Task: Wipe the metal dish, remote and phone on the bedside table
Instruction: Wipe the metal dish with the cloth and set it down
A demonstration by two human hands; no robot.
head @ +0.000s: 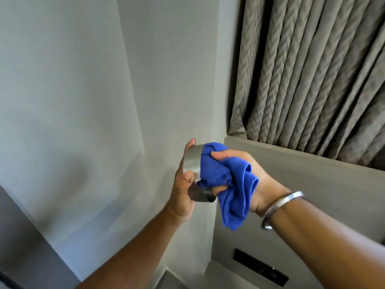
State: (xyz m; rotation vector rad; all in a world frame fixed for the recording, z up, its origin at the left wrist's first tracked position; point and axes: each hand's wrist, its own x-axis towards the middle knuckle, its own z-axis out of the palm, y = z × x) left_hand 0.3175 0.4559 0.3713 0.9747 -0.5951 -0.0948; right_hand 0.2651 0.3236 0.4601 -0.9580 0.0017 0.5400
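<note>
I hold the round metal dish (192, 161) up in the air in front of the wall, tilted on its side. My left hand (183, 190) grips it from the left, fingers along its rim and wall. My right hand (239, 174) is bunched around a blue cloth (229, 184), which presses against the dish's right side and hangs down below my wrist. A metal bangle sits on my right wrist. The remote and the phone are out of view.
A pale grey wall (93, 101) fills the left and middle. Patterned brown curtains (312, 69) hang at the upper right above a grey wood panel (312, 184). A black switch plate (260, 268) is set low on that panel.
</note>
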